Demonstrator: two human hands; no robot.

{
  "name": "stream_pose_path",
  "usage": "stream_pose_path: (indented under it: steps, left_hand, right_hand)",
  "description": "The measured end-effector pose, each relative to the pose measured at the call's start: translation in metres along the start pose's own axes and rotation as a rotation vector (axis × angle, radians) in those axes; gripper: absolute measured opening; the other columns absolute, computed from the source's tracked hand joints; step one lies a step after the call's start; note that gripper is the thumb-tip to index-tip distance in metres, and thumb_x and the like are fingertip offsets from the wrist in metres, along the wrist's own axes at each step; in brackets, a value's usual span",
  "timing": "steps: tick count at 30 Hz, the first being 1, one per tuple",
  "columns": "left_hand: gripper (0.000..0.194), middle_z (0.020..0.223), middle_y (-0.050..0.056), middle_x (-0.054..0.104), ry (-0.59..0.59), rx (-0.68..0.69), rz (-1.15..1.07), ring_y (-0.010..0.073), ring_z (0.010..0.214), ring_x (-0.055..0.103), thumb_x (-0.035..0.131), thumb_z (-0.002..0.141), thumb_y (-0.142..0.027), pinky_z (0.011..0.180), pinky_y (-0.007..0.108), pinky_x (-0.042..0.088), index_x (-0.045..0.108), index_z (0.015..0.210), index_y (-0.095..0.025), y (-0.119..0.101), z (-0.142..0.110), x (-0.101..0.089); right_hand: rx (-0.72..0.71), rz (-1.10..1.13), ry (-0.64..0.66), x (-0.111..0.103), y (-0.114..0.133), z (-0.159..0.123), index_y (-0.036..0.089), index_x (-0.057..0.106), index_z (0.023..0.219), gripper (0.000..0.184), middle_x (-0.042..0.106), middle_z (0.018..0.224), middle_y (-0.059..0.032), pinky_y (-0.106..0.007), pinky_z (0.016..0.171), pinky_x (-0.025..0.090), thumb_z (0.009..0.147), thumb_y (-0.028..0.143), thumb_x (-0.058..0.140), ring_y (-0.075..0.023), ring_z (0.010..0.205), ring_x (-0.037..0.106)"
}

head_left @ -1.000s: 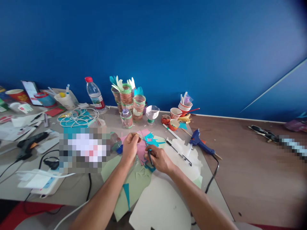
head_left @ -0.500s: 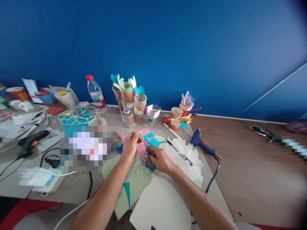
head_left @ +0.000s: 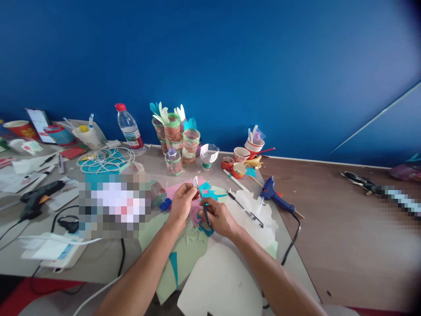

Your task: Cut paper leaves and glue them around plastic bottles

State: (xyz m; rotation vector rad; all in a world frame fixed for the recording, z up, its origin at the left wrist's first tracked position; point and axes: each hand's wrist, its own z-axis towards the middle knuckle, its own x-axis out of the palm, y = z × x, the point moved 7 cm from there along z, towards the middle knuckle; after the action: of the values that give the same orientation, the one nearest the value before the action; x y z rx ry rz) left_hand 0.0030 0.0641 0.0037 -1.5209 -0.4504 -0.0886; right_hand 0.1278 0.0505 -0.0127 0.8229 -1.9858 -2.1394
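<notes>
My right hand (head_left: 219,217) is closed round the dark handles of a pair of scissors (head_left: 206,214), whose blades point up and to the left. Pinched in the fingers of my left hand (head_left: 182,202) is a small white piece of paper (head_left: 195,180), its tip standing above the fingertips beside the blades. Whether the blades touch the paper is too small to tell. Below both hands lie pink paper (head_left: 179,186), cut blue paper (head_left: 213,194) and a pale green sheet (head_left: 194,241) with scraps on it. A large white sheet (head_left: 223,276) lies nearest me.
Behind stand decorated plastic cups with paper petals (head_left: 173,127) and a red-capped bottle (head_left: 130,129). To the right are a pen (head_left: 241,202), a blue glue gun (head_left: 276,197) and small paper cups (head_left: 238,170). A black glue gun (head_left: 39,197) and power strip (head_left: 66,254) lie left.
The white paper tip now shows more clearly above my left fingers. The scissor blades have turned slightly more upright, and my left hand sits a little lower and farther right.
</notes>
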Motion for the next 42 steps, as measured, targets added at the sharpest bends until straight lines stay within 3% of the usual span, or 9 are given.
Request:
stream_pose_path:
  steps: [8, 16, 29, 42]
  left_hand:
    - [0.014, 0.060, -0.003, 0.052, -0.050, 0.034, 0.029, 0.0104, 0.059, 0.048, 0.062, 0.069, -0.028, 0.061, 0.024, 0.038, 0.053, 0.064, -0.018, -0.006, 0.001, -0.006]
    - [0.017, 0.060, -0.003, 0.052, -0.023, 0.079, 0.112, 0.0107, 0.059, 0.048, 0.058, 0.075, -0.030, 0.061, 0.024, 0.038, 0.053, 0.065, -0.018, -0.004, 0.004, -0.006]
    - [0.017, 0.057, -0.004, 0.050, -0.063, 0.027, 0.074, 0.0102, 0.056, 0.046, 0.059, 0.069, -0.030, 0.059, 0.024, 0.037, 0.050, 0.061, -0.019, -0.006, 0.001, -0.004]
    - [0.017, 0.055, -0.003, 0.052, 0.003, 0.046, 0.149, 0.0113, 0.056, 0.047, 0.059, 0.071, -0.032, 0.061, 0.025, 0.038, 0.054, 0.063, -0.019, -0.002, 0.007, -0.008]
  right_hand:
    - [0.013, -0.058, 0.050, -0.002, 0.002, -0.001, 0.017, 0.056, 0.096, 0.023, 0.041, 0.055, 0.0076, -0.020, 0.047, 0.030, 0.080, 0.033, 0.057, -0.0077, 0.050, 0.036]
    - [0.022, 0.016, 0.065, 0.004, 0.003, -0.002, 0.016, 0.054, 0.092, 0.020, 0.041, 0.055, 0.0080, -0.020, 0.047, 0.031, 0.081, 0.033, 0.055, -0.0076, 0.049, 0.036]
    - [-0.005, 0.048, 0.094, 0.010, 0.005, -0.002, 0.018, 0.052, 0.092, 0.018, 0.043, 0.058, 0.0060, -0.020, 0.048, 0.033, 0.085, 0.035, 0.052, -0.0080, 0.051, 0.037]
    - [-0.034, -0.135, 0.142, -0.008, 0.015, -0.005, 0.017, 0.057, 0.090, 0.020, 0.041, 0.056, 0.0068, -0.020, 0.049, 0.029, 0.084, 0.035, 0.052, -0.0085, 0.053, 0.033]
